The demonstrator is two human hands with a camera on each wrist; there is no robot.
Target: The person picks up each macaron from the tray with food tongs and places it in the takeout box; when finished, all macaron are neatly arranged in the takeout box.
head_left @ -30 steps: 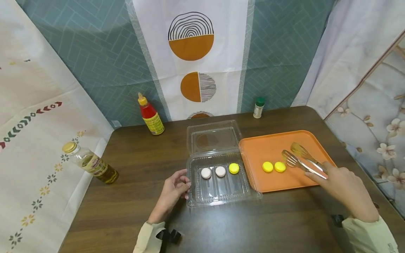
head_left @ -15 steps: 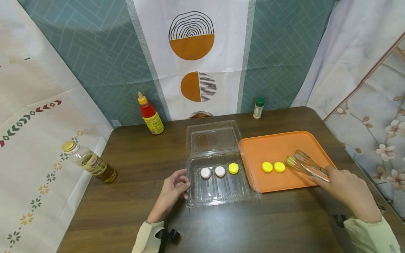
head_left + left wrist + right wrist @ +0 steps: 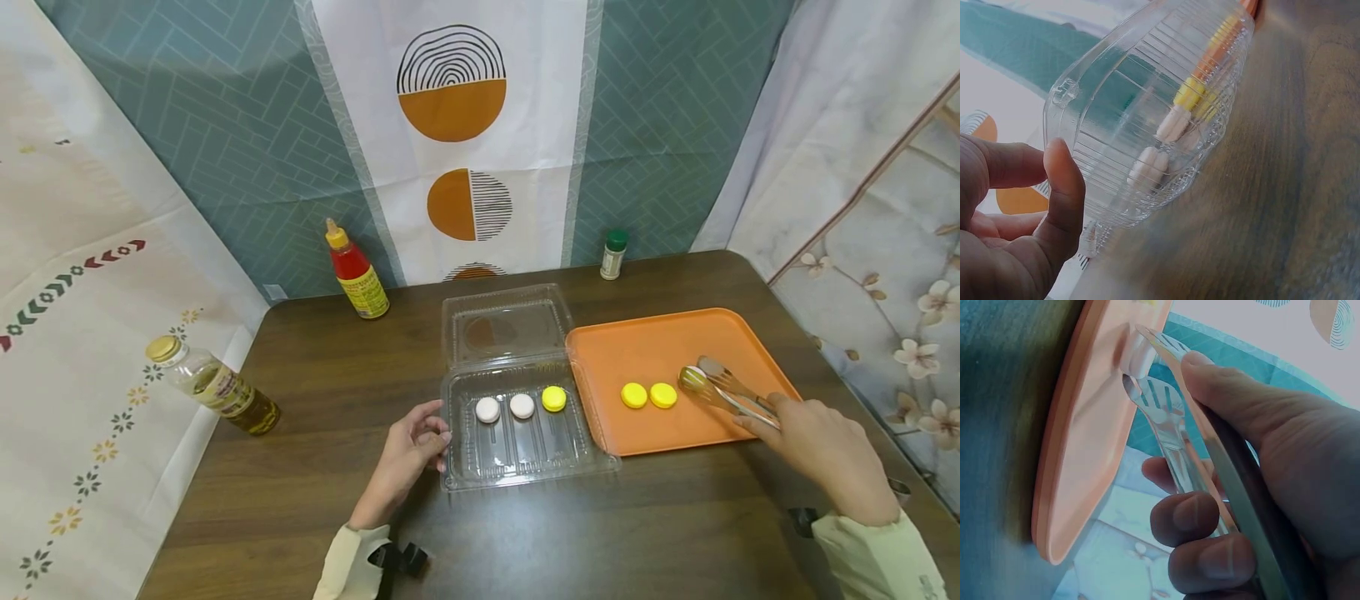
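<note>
My left hand (image 3: 411, 446) pinches the left edge of a hinged clear plastic container (image 3: 1104, 81), whose lid lies folded back. Inside, two white macarons (image 3: 487, 410) and one yellow macaron (image 3: 554, 399) sit in a row. Over at the right, my right hand (image 3: 825, 442) grips metal tongs (image 3: 1175, 447) with slotted heads. Between those heads, above the orange tray (image 3: 622, 342), is a pale macaron (image 3: 1138, 355), mostly covered by them in the head view. Two yellow macarons (image 3: 648, 396) lie side by side on the tray, left of the tongs.
A red sauce bottle (image 3: 358, 279) with a yellow label and a green-capped shaker (image 3: 613, 255) stand along the back of the brown table (image 3: 337, 375). An oil bottle (image 3: 217, 392) stands at the left edge. The tray's left rim meets the container's right side.
The tong heads have shifted slightly right and drawn in around the pale macaron, with the right hand moving a little. My left hand stays at the container's edge.
</note>
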